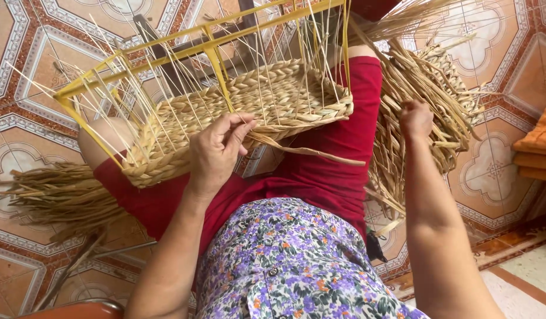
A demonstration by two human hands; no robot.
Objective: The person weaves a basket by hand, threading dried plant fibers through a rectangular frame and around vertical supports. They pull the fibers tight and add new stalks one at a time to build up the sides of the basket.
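The half-woven basket of pale braided straw, built inside a yellow wire frame, lay across the person's lap on the red shorts. The left hand pinched a flat loose straw strand at the rim, fingers narrow around it. The right hand was closed on the bundle of dry straw beside the knee. In my judgement, the strand needed steady tension and had to lie tight against the row below.
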